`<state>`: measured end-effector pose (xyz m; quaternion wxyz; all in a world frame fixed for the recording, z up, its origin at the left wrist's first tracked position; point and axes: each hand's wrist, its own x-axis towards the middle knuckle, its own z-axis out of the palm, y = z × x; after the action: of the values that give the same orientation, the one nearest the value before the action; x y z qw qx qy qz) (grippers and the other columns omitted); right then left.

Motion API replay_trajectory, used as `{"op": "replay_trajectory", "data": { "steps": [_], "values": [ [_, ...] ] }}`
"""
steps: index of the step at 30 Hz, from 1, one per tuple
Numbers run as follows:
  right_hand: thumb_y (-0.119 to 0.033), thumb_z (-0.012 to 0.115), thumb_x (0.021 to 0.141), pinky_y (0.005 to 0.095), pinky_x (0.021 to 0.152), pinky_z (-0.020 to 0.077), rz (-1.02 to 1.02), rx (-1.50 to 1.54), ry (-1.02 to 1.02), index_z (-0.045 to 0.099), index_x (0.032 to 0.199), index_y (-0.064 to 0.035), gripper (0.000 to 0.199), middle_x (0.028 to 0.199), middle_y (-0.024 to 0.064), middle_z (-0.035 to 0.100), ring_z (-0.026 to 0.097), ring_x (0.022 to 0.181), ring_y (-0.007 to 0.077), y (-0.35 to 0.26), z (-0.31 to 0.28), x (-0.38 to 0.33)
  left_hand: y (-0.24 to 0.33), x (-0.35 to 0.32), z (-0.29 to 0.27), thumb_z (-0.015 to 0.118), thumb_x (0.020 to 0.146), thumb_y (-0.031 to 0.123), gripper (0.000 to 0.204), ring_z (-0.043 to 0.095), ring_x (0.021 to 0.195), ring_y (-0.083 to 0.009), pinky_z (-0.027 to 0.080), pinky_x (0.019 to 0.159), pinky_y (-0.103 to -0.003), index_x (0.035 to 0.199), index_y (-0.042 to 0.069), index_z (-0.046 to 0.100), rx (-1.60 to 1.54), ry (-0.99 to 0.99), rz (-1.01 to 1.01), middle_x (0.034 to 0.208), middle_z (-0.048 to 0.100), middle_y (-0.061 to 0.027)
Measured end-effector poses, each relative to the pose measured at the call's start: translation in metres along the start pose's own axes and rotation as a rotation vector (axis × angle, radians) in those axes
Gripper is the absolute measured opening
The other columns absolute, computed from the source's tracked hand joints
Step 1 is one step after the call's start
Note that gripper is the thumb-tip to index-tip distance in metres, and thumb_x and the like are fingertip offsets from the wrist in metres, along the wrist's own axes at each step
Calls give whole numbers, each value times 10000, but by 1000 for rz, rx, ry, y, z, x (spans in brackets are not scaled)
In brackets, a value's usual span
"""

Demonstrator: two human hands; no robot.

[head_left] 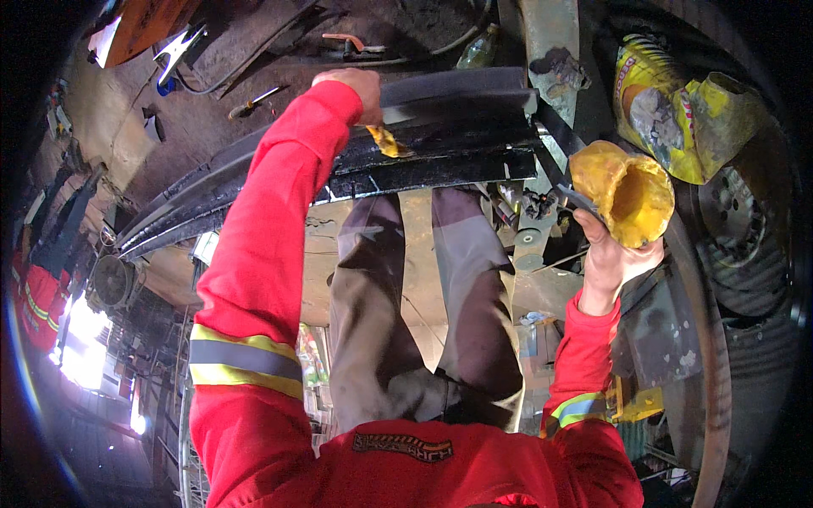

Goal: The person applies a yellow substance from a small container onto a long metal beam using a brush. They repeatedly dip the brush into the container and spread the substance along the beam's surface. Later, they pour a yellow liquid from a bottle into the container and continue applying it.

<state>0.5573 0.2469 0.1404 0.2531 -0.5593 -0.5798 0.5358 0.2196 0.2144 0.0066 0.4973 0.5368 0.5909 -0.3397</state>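
My left hand (362, 91) reaches far forward over a long black curved panel (457, 106), its fingers closed. From under them sticks a small flat applicator (388, 142) smeared with yellow, its tip close to the panel's dark inner face; its handle is hidden. At the right, my right hand (616, 264) grips a round container (584, 169) thickly coated in yellow, tilted so its hollow mouth shows. A dark grey flat piece (583, 203) lies by the right thumb; whether the hand holds it too I cannot tell.
A crumpled yellow sack (652, 110) and a wheel rim (730, 216) are at the right. Beyond the panel lie a screwdriver (254, 102), a metal clamp (178, 52) with a cable, and a clear bottle (480, 48). A fan (113, 280) stands at the left.
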Motion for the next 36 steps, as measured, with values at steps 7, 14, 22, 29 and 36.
{"op": "replay_trajectory", "data": {
  "steps": [7, 14, 22, 29, 36],
  "values": [
    [57, 717, 707, 548, 755, 569, -20, 58, 22, 476, 1205, 83, 554, 1154, 228, 582, 646, 922, 374, 8, 0, 5, 56, -3, -19, 728, 674, 386, 345, 665, 782, -333, 523, 667, -434, 829, 80, 695, -13, 283, 255, 802, 677, -151],
    [21, 781, 663, 525, 767, 563, -18, 46, 43, 514, 1175, 79, 581, 1139, 181, 613, 656, 921, 319, 7, -6, 5, 19, 6, 5, 727, 700, 466, 440, 659, 766, -326, 509, 682, -433, 792, 42, 657, -48, 163, 208, 786, 665, -169],
    [-27, 875, 574, 345, 785, 545, -222, -293, 68, 575, 1070, 89, 590, 1003, 149, 671, 664, 882, 227, 4, -1, 17, 99, 2, 7, 663, 693, 235, 78, 644, 711, -267, 435, 756, -404, 729, 168, 647, 302, 628, 529, 658, 628, -86],
    [-74, 888, 573, 329, 754, 542, -133, -253, 90, 581, 1057, 84, 594, 944, 134, 680, 665, 859, 211, 7, -5, 19, 84, 15, -21, 637, 762, 287, 174, 635, 649, -298, 459, 677, -430, 821, 124, 650, -12, 714, 472, 621, 596, -131],
    [91, 756, 665, 431, 742, 584, 68, -22, 100, 549, 1053, 119, 441, 1028, 214, 637, 666, 848, 271, -1, 0, 15, 86, -1, -25, 635, 720, 201, 85, 635, 741, -248, 434, 741, -420, 789, 150, 633, 41, 597, 627, 632, 600, -65]
  ]
}}
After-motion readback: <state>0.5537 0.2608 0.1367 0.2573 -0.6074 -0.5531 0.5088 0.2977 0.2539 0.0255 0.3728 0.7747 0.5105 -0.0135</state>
